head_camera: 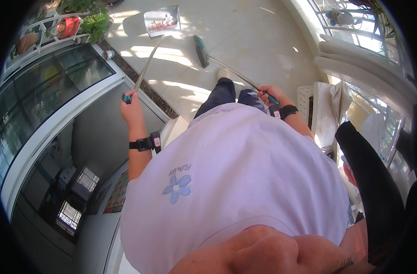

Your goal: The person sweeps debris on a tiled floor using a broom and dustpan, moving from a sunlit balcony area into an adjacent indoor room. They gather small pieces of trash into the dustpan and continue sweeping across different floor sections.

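Note:
My left hand [130, 104] grips the teal end of a long metal handle that runs to a dustpan [149, 15] on the floor. Inside the pan lies a small heap of pinkish and white debris [164, 22], too small to make out exactly. In my right hand [273, 95] is the teal grip of a broom handle [236, 72]. The teal and dark broom head [201, 51] rests on the tiles to the right of the dustpan, apart from it. One slipper [223, 73] shows beneath my dark trousers.
A glass sliding door [54, 73] and a dark stone threshold [143, 82] run along the left. A jar [108, 55] stands by the door's corner. Potted plants [95, 25] fill a white rack at upper left. Stacked white items and a white perforated stool [303, 97] line the right.

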A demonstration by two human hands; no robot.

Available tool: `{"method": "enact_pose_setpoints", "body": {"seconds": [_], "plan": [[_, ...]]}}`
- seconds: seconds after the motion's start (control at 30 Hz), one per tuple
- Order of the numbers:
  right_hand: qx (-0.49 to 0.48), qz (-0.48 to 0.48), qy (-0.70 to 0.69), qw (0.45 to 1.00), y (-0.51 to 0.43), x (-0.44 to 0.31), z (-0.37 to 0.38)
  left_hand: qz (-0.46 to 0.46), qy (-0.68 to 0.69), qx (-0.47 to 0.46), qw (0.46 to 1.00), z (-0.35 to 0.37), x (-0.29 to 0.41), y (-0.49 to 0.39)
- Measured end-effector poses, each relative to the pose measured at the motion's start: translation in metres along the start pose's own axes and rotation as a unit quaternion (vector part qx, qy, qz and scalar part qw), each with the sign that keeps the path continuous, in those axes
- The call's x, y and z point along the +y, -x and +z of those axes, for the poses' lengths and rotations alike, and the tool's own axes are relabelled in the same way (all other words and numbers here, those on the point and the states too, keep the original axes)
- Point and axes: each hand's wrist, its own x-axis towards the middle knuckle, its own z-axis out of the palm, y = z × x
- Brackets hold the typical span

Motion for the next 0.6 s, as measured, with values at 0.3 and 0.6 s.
{"method": "enact_pose_setpoints", "body": {"seconds": [0.3, 0.6], "plan": [[0.190, -0.151, 0.155, 0.958, 0.074, -0.060, -0.064, -0.095, 0.039, 0.053, 0.993, -0.008, -0.052, 0.065], [0.070, -0.091, 0.156, 0.981, 0.109, 0.048, -0.128, -0.131, 0.037, 0.118, 0.984, -0.022, -0.051, 0.184]]}}
